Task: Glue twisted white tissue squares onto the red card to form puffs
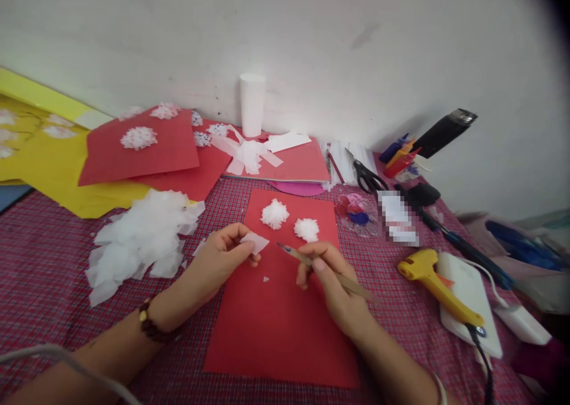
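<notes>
Paper piece (259,242), white, one: pinched between left hand's (227,249) thumb and fingers, over the red sheet (285,328). Brush (354,287), one: gripped in closed fingers of right hand (333,280), tip over that sheet. Paper puffs (275,214), white, two: on its far part. Paper pile (145,236): left of it. Glue gun (434,283), yellow: right of it.

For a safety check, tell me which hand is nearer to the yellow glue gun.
Right. The right hand, holding a slim tool, is just left of the glue gun; the left hand, pinching white paper, is farther left.
</notes>
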A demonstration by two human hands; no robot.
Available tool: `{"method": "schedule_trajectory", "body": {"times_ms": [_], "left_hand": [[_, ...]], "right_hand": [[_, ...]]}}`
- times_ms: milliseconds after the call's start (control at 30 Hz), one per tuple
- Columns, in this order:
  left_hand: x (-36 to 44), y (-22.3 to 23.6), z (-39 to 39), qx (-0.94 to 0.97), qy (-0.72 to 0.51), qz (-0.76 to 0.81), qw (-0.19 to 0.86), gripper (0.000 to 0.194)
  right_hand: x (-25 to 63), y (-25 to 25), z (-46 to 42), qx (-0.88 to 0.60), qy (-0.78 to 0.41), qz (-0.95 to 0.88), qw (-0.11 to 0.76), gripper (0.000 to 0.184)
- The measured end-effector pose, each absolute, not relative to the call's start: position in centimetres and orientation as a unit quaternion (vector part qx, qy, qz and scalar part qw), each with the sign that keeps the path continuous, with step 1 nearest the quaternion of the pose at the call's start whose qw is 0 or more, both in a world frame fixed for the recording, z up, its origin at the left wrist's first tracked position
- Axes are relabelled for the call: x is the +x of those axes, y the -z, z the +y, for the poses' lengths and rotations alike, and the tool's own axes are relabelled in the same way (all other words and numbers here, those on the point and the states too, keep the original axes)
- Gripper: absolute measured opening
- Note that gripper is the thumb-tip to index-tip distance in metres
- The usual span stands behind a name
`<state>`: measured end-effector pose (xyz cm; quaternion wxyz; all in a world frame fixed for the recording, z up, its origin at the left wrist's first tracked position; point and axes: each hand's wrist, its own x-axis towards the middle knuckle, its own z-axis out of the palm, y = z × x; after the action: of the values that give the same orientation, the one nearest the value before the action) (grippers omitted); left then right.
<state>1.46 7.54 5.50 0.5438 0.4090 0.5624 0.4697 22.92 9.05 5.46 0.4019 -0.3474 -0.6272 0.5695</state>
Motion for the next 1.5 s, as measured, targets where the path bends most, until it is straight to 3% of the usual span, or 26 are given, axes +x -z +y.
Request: {"method": "schedule_trajectory", "body": {"times_ms": [167,333,600,1067,1500], "left_hand": [[1.7,-6.1,7.5,0.329,-0.5,0.513,0.615,0.018],[1.7,-5.7,7.6,0.341,-0.485,0.55,0.589,0.012],[1.6,-5.5,7.7,0.404,-0.433,0.609,0.527,0.021],[1.8,-5.2,7.5,0.397,-0.446,0.55,0.583,0.022],[1.6,-4.9,7.4,0.436,-0.431,0.555,0.563,0.014]], "right_hand": [[22.8,-5.7,9.1,-0.363,-0.559,-0.613,0.424,0.013],[22.9,-5.7,9.2,-0.361,-0.559,-0.62,0.415,0.016],[22.9,-5.7,8.9,-0.347,-0.545,-0.662,0.38,0.021],[23.1,-5.2,8.9,-0.343,-0.526,-0.694,0.351,0.021],[23.0,-5.2,9.0,-0.349,-0.514,-0.706,0.341,0.023]]}}
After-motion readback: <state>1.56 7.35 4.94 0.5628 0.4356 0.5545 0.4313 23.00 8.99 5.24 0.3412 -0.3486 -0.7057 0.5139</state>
